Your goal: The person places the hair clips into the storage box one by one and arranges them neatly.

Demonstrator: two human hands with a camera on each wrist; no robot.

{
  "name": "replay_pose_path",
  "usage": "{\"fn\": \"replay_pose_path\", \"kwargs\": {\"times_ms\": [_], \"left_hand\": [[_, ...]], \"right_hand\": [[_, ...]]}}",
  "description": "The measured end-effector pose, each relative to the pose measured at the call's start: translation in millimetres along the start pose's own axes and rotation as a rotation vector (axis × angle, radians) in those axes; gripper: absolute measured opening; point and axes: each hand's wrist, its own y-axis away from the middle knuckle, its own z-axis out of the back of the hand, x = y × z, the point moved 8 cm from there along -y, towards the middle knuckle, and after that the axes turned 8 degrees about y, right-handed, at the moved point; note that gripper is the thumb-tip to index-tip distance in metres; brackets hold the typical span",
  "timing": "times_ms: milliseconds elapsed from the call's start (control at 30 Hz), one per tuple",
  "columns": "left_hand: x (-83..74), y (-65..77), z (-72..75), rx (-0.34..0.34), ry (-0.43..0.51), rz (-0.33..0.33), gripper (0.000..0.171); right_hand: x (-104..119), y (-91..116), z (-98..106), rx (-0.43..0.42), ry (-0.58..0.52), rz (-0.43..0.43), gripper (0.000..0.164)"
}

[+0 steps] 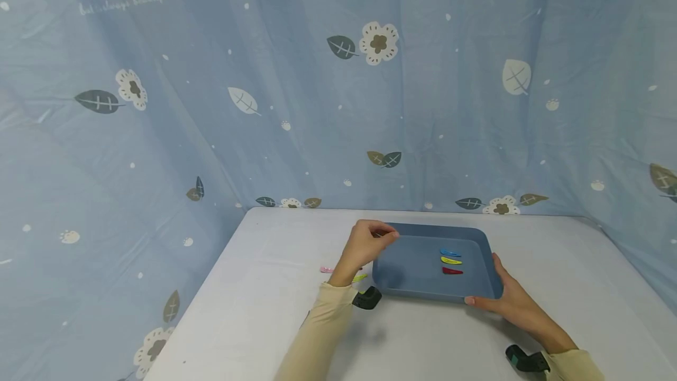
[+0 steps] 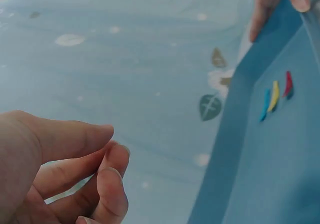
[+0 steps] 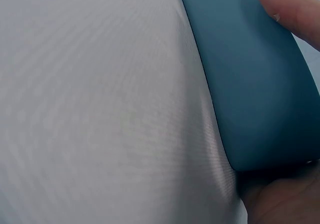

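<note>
Above the left edge of a blue-grey tray (image 1: 412, 287), my left hand (image 1: 365, 244) has its fingers curled and the thumb tip against the index finger. No held thing can be made out there in the left wrist view. My right hand (image 1: 505, 296) grips the tray's near right corner, thumb on the near side, fingers along the right side. Inside the tray lie a blue hair clip (image 1: 451, 253), a yellow hair clip (image 1: 451, 261) and a red hair clip (image 1: 452, 271), one below another.
On the white table (image 1: 264, 304), left of the tray, lie a pink hair clip (image 1: 326, 270) and a yellow-green hair clip (image 1: 359, 278), partly hidden by the left wrist. A patterned blue curtain (image 1: 317, 104) hangs behind the table and along its left side.
</note>
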Motion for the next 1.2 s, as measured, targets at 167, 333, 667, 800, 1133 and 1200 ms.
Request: {"fn": "replay_pose_path", "kwargs": {"times_ms": [167, 333, 667, 800, 1133, 1200], "left_hand": [[-2.0, 8.8, 22.5, -0.041, -0.016, -0.026, 0.018], [2.8, 16.8, 44.4, -0.108, -0.008, -0.009, 0.019], [11.4, 26.4, 77.2, -0.198, 0.031, 0.010, 0.019], [20.2, 27.6, 88.4, -0.233, 0.047, 0.041, 0.018], [44.2, 23.7, 103.8, -0.304, 0.046, 0.084, 0.019], [48.2, 22.9, 104.1, -0.307, 0.033, 0.099, 0.019]], "right_hand": [[-1.1, -0.7, -1.4, 0.003, 0.001, 0.001, 0.133], [-1.6, -1.5, -3.3, 0.005, -0.007, 0.003, 0.133], [1.5, -3.0, -6.1, 0.010, -0.020, 0.009, 0.133], [0.8, -1.9, -7.0, 0.016, -0.022, -0.001, 0.134], [-1.0, -1.5, -2.3, 0.003, 0.012, 0.002, 0.134], [-2.3, -1.2, -1.5, 0.003, 0.022, -0.003, 0.134]]}}
